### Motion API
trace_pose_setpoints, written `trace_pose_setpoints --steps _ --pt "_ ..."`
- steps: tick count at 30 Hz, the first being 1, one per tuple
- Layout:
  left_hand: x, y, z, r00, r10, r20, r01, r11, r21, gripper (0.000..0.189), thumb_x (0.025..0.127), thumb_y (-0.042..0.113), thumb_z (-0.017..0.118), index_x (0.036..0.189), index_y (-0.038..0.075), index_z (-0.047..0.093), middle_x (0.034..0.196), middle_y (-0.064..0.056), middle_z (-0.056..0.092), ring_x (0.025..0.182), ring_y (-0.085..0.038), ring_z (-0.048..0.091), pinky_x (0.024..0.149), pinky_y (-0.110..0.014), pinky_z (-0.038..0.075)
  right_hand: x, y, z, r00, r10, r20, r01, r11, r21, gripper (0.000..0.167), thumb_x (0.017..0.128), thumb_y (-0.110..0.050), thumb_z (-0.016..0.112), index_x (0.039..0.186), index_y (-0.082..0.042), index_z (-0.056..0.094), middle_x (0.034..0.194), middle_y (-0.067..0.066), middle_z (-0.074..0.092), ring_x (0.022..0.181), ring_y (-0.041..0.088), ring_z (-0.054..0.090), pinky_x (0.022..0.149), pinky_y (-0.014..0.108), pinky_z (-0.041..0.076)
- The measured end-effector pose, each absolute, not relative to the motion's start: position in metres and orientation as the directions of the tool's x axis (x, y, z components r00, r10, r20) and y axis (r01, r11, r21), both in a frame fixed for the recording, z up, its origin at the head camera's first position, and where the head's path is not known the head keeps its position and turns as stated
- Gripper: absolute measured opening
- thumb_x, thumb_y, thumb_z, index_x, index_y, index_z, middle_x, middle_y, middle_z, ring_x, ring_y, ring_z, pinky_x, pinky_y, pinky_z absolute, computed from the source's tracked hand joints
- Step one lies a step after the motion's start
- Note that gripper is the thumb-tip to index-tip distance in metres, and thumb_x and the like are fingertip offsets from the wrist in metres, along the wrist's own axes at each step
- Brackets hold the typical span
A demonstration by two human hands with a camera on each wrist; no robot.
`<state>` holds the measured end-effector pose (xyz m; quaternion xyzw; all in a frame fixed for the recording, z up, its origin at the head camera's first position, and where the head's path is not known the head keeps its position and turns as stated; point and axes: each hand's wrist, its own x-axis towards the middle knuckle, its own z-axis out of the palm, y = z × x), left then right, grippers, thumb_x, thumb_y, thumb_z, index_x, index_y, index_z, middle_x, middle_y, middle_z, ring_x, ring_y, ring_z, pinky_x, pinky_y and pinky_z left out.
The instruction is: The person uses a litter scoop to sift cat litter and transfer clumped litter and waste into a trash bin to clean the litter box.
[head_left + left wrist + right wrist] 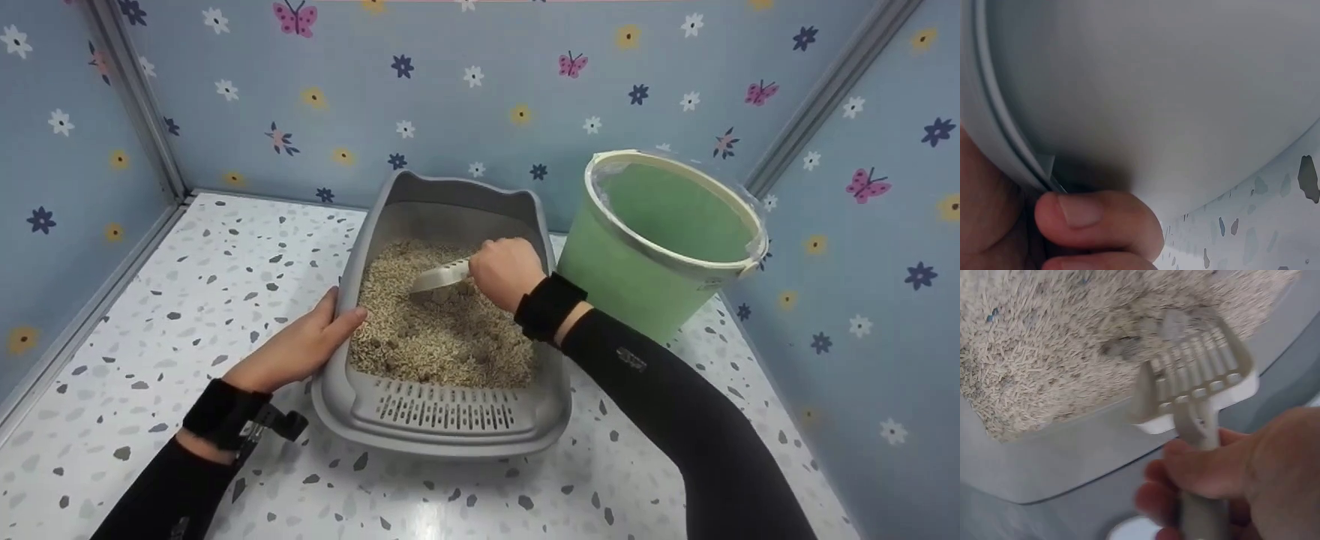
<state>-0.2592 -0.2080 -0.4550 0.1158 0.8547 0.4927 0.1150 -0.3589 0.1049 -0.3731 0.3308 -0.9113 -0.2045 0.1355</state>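
Observation:
A grey litter box [442, 442] with a slotted front ledge lies in the middle of the head view, partly filled with pale pellet litter [405, 337] and some darker clumps. My left hand [300, 349] grips its left rim, thumb over the edge; in the left wrist view the fingers [1100, 219] curl under the rim. By its handle my right hand [508, 271] holds a light slotted litter scoop [441, 277] over the litter. Greyish lumps show by the scoop's front edge in the right wrist view; whether they rest in it I cannot tell.
To the right of the litter box stands a green bucket [622, 262] with a cream rim and a clear liner. Blue flower-patterned panels [450, 112] enclose the back and both sides. The floor [225, 285] is white with grey flecks.

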Motion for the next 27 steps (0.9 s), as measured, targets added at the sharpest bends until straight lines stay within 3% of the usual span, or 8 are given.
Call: trace_pose_setpoints --steps 4,7,10,16,19,21,24,27 --pt "-0.26 -0.212 -0.453 -0.949 0.303 -0.08 0.085 0.493 0.866 0.104 0.114 0.072 0.039 0.177 0.008 -0.012 0.146 -0.038 0.057 0.108 -0.037 0.075 0.11 -0.061 0.054 -0.335 0.109 -0.361 -0.733 -0.677 0.062 -0.588 0.678 0.442 0.029 0.108 -0.007 0.069 0.081 -0.007 0.078 0.076 0.012 0.073 0.066 0.031 0.072 0.056 0.049 0.063" --pt "-0.26 -0.214 -0.453 -0.95 0.302 -0.083 0.085 0.504 0.859 0.105 0.114 0.072 0.039 0.177 0.007 -0.013 0.14 -0.035 0.06 0.095 -0.029 0.075 0.099 -0.053 0.061 -0.321 0.113 -0.351 -0.739 -0.674 -0.014 -0.619 0.67 0.409 0.022 0.105 -0.007 0.071 0.084 -0.007 0.076 0.077 0.011 0.073 0.068 0.031 0.072 0.057 0.05 0.063" --pt "-0.261 -0.214 -0.453 -0.948 0.304 -0.09 0.08 0.506 0.859 0.106 0.113 0.073 0.039 0.177 0.006 -0.014 0.146 -0.039 0.056 0.094 -0.029 0.074 0.092 -0.05 0.063 -0.311 0.118 -0.342 -0.759 -0.642 -0.108 -0.634 0.691 0.348 0.018 0.104 -0.007 0.072 0.086 -0.008 0.073 0.076 0.008 0.069 0.067 0.03 0.068 0.06 0.051 0.063" --pt "-0.261 -0.212 -0.453 -0.945 0.31 -0.105 0.063 0.487 0.871 0.106 0.113 0.072 0.041 0.177 0.009 -0.015 0.138 -0.037 0.059 0.082 -0.031 0.07 0.072 -0.046 0.062 -0.296 0.131 -0.32 -0.799 -0.552 -0.239 -0.6 0.759 0.252 0.018 0.092 0.002 0.068 0.081 -0.012 0.062 0.075 0.003 0.057 0.068 0.027 0.059 0.062 0.053 0.063" --pt "-0.262 -0.211 -0.453 -0.945 0.313 -0.098 0.07 0.485 0.872 0.106 0.113 0.072 0.041 0.177 0.009 -0.014 0.152 -0.041 0.05 0.085 -0.029 0.071 0.074 -0.045 0.062 -0.298 0.134 -0.308 -0.819 -0.519 -0.245 -0.569 0.789 0.232 0.021 0.085 0.004 0.066 0.077 -0.014 0.059 0.075 0.004 0.059 0.068 0.027 0.059 0.06 0.054 0.061" --pt "-0.262 -0.21 -0.454 -0.945 0.313 -0.099 0.068 0.482 0.873 0.105 0.113 0.073 0.041 0.178 0.01 -0.014 0.148 -0.042 0.053 0.083 -0.03 0.069 0.071 -0.045 0.061 -0.304 0.133 -0.306 -0.835 -0.511 -0.204 -0.549 0.803 0.235 0.022 0.084 0.006 0.065 0.074 -0.013 0.059 0.075 0.005 0.061 0.067 0.028 0.061 0.058 0.054 0.061" --pt "-0.26 -0.208 -0.455 -0.947 0.308 -0.093 0.069 0.476 0.877 0.104 0.113 0.072 0.041 0.178 0.01 -0.012 0.141 -0.038 0.058 0.086 -0.032 0.071 0.074 -0.047 0.062 -0.315 0.127 -0.313 -0.845 -0.522 -0.115 -0.532 0.8 0.278 0.025 0.092 0.005 0.063 0.074 -0.012 0.061 0.076 0.008 0.068 0.069 0.03 0.067 0.059 0.054 0.062" --pt "-0.26 -0.207 -0.453 -0.945 0.313 -0.093 0.075 0.486 0.87 0.104 0.114 0.071 0.04 0.178 0.008 -0.012 0.15 -0.04 0.052 0.105 -0.04 0.072 0.093 -0.056 0.061 -0.327 0.121 -0.325 -0.838 -0.54 -0.076 -0.532 0.778 0.335 0.028 0.104 -0.001 0.062 0.077 -0.008 0.067 0.079 0.012 0.073 0.073 0.034 0.073 0.062 0.053 0.064"
